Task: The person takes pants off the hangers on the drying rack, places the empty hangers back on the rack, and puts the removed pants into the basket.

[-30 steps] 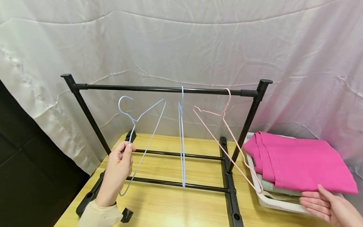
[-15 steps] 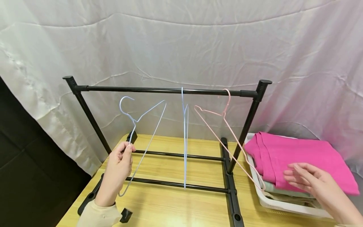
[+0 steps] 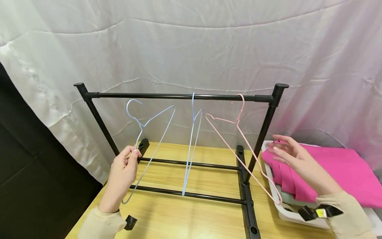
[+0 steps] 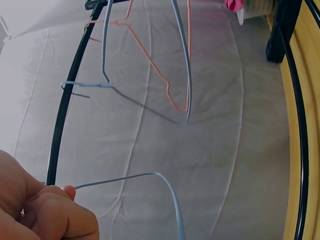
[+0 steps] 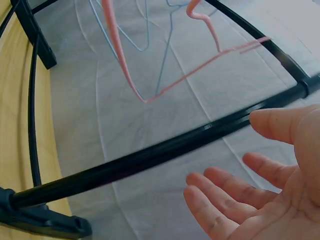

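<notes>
My left hand point(image 3: 123, 167) pinches one side of a light blue wire hanger point(image 3: 157, 147), whose hook sits below and in front of the rack's top bar. A second light blue hanger point(image 3: 191, 149) hangs from the middle of that bar, turned nearly edge-on. Further right hangs a pink hanger point(image 3: 222, 137), its lower corner reaching over the basket's edge. My right hand point(image 3: 293, 157) holds nothing; its fingers are spread and relaxed above folded pink cloth point(image 3: 343, 172). In the right wrist view, that hand point(image 5: 260, 195) is beside the rack's black side post point(image 5: 150, 152).
The black clothes rack point(image 3: 143, 95) stands on a wooden table point(image 3: 170, 212). At the right, a white basket point(image 3: 287, 217) bears the pink cloth with greenish cloth beneath. A pale curtain point(image 3: 191, 49) hangs behind, and a dark panel point(image 3: 38, 159) is at the left.
My right hand has moved up and leftward from the basket's front right toward the rack's right post. The middle blue hanger swings and turns slightly. My left hand keeps its hold.
</notes>
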Available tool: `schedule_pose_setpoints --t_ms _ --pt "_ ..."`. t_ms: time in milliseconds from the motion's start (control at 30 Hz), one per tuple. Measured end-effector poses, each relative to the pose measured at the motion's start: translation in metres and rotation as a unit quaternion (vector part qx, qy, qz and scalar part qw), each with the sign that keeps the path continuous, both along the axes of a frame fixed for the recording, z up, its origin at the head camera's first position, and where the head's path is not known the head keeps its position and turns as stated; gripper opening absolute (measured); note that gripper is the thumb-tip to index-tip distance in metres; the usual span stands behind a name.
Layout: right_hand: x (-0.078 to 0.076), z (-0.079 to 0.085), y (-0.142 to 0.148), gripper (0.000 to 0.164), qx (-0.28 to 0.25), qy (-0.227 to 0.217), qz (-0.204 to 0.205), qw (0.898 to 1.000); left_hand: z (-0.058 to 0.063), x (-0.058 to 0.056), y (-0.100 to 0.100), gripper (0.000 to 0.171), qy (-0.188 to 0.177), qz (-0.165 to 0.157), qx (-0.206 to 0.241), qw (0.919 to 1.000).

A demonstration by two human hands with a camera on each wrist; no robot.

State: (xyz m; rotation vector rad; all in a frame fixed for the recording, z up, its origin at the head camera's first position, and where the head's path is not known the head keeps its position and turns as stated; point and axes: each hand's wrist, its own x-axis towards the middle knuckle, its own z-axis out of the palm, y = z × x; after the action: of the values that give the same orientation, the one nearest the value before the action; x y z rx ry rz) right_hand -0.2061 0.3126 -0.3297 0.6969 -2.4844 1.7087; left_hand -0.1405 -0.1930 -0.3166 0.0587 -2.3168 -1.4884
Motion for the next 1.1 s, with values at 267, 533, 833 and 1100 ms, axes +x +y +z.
schedule_pose_setpoints --t_ms 267,533,833,1100 --pt "-0.027 0.012 -0.025 0.061 0.050 0.015 -0.021 0.998 0.008 -0.009 -0.008 0.028 0.018 0.028 -0.080 0.9962" --pt "-0.043 0.007 -0.034 0.045 -0.005 0.040 0.029 0.999 0.018 -0.020 -0.012 0.026 0.032 0.057 -0.123 0.9902" --pt "-0.048 0.001 -0.038 0.032 -0.058 0.045 0.031 0.997 0.029 -0.025 -0.012 0.028 0.039 0.067 -0.143 0.9867" --pt "-0.050 -0.004 -0.037 0.025 -0.039 0.052 0.029 0.997 0.038 -0.035 -0.010 0.026 0.050 0.064 -0.160 0.9837"
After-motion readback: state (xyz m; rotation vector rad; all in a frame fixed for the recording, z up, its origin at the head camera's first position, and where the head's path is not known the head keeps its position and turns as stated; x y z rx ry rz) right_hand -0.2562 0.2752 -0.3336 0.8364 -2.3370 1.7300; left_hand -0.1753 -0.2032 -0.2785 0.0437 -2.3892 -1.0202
